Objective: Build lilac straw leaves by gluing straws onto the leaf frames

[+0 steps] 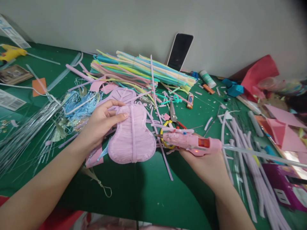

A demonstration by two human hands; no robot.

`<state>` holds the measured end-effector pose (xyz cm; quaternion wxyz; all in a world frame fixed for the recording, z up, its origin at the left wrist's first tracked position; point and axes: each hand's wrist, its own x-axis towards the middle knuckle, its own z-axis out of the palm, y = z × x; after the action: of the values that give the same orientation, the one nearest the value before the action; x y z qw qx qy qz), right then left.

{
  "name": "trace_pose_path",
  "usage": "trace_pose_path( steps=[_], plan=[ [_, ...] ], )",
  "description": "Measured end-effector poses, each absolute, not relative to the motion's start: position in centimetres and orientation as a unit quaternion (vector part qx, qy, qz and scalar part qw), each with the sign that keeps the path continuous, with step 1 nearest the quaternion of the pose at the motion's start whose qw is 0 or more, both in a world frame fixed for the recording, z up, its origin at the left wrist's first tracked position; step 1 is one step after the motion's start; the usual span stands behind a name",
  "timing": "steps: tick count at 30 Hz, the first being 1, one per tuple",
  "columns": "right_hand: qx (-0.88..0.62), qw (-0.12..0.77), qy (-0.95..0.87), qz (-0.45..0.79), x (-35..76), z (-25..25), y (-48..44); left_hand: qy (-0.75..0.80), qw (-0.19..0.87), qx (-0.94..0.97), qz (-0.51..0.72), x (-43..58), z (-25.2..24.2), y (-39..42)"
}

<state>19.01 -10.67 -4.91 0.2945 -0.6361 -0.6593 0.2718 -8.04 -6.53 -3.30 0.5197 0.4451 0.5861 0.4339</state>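
My left hand (102,119) pinches the upper left part of a lilac, guitar-shaped piece (144,140) between thumb and fingers. A lilac strip (133,134) runs down the middle of its front. In my right hand (203,164) is a pink glue gun (189,140), its nozzle pointing left, close to the right edge of the lilac piece. A small light glows on the gun, and a clear glue stick (259,153) extends from its back. Whether the nozzle touches the piece, I cannot tell.
Behind lies a bundle of coloured pipe cleaners (144,68), with a phone (180,51) leaning on the wall. Pliers (173,113) lie near the gun. Lilac stems (254,172) are at right, silver strands (31,134) and blue tassels (76,103) at left, a yellow glue gun (11,53) far left.
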Motion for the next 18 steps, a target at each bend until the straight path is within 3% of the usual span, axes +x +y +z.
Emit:
trace_pose_path(
  steps=[18],
  plan=[
    [-0.623,0.312,-0.654,0.294,18.72,-5.65,-10.68,0.588,0.531,0.405,0.455,-7.55,-2.88,-6.59]
  ],
)
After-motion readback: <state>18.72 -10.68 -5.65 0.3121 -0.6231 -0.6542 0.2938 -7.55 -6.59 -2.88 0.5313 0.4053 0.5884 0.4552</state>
